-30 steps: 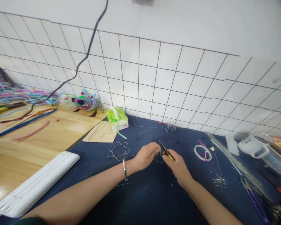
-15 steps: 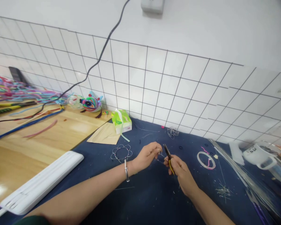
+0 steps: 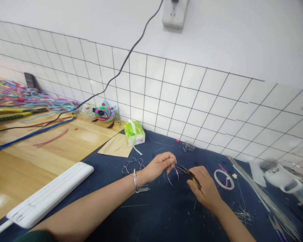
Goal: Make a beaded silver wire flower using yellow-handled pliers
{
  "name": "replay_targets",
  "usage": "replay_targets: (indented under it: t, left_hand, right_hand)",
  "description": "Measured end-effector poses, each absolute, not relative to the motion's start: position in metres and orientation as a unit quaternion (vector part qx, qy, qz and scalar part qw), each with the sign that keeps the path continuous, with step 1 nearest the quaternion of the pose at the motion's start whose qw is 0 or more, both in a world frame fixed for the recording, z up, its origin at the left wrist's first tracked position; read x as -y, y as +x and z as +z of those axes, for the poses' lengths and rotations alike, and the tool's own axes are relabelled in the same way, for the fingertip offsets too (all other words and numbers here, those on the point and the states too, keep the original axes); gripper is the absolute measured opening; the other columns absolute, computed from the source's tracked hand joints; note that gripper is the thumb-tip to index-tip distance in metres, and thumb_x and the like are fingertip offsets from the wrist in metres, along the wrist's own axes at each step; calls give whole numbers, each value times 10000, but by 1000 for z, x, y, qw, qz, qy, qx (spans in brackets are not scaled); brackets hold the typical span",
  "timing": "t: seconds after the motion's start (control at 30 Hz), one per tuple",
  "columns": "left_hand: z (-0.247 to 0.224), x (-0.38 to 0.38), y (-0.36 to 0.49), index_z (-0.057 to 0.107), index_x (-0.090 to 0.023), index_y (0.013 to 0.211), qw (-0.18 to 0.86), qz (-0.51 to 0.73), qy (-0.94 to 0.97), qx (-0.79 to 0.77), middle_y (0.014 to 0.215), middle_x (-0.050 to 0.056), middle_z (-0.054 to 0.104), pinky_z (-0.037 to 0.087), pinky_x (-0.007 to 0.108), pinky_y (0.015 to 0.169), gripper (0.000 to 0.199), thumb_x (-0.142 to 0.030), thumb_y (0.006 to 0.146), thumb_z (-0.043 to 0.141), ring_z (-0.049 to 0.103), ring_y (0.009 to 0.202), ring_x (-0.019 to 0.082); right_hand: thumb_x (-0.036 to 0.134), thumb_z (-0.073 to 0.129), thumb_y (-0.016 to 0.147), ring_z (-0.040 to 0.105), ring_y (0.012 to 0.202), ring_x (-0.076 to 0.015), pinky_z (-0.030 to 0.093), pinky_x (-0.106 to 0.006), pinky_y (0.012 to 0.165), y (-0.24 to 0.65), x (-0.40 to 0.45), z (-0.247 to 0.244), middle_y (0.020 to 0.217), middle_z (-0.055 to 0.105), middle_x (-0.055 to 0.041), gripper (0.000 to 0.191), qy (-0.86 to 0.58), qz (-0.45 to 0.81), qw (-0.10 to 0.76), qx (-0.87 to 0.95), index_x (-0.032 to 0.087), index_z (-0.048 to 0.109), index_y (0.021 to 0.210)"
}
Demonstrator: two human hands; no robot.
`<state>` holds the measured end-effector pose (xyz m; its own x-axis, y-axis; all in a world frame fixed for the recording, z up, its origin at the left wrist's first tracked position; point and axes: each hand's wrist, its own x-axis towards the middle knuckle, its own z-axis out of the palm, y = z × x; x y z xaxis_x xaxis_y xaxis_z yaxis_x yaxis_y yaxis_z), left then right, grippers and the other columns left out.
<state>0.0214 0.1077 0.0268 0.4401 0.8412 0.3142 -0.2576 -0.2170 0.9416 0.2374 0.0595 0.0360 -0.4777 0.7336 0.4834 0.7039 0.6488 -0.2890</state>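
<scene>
dangling from the pinching left hand (image 3: 158,168), curved wire (image 3: 178,177) bears pink beads (image 3: 177,172), the right hand (image 3: 205,185) gripping pliers (image 3: 191,174).

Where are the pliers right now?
In the head view, right of centre: the pliers are in the right hand, above the dark blue surface, tip pointing toward the wire in the left hand.

One left hand (image 3: 163,163), one right hand (image 3: 203,185), one pair of pliers (image 3: 188,173), one wire flower (image 3: 133,161), one tissue pack (image 3: 135,133), one power strip (image 3: 52,194) (wires (image 3: 260,188) overlap beyond counting).
</scene>
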Motion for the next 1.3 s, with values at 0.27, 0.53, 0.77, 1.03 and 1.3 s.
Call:
replay_targets:
  t: [0.27, 0.53, 0.77, 1.03, 1.3]
  left_hand:
    - [33, -105, 14, 537, -140, 841, 427, 453, 728, -286, 630, -19, 474, 371, 203, 535, 219, -290, 879, 382, 441, 522, 70]
    - [34, -109, 4, 538, -157, 947, 77, 459, 862, -201, 816, 52, 591, 434, 260, 670, 187, -121, 846, 385, 528, 753, 135]
    - [24, -109, 3, 514, -168, 982, -47, 448, 876, -170, 836, 46, 601, 419, 268, 656, 223, -66, 803, 431, 530, 730, 131]
    - [18, -103, 8, 494, -157, 989, -78, 429, 887, -152, 813, 50, 588, 418, 272, 641, 235, -53, 787, 436, 519, 712, 131]
    - [16, -103, 9, 495, -141, 992, -98, 416, 894, -137, 812, 61, 592, 421, 285, 640, 218, -73, 797, 424, 520, 716, 139]
  right_hand:
    - [382, 454, 820, 467, 916, -235, 370, -422, 824, 243, -53, 58, 943, 546, -93, 282, -471, 17, 249, 846, 175, 546, 989]
    - [462, 308, 879, 518, 657, -120, 405, -225, 535, 235, -37, 77, 783, 540, -33, 380, -502, 496, 249, 664, 163, 539, 912]
    - [455, 350, 864, 517, 701, -124, 393, -233, 601, 230, -16, 84, 779, 556, -6, 326, -549, 369, 197, 723, 191, 542, 858]
    - [405, 371, 860, 485, 720, -150, 359, -273, 644, 221, -4, 77, 790, 528, -16, 251, -569, 171, 167, 787, 206, 523, 866]
    - [404, 350, 872, 488, 745, -161, 365, -276, 646, 219, -2, 74, 806, 529, -22, 257, -568, 125, 149, 800, 208, 517, 874]
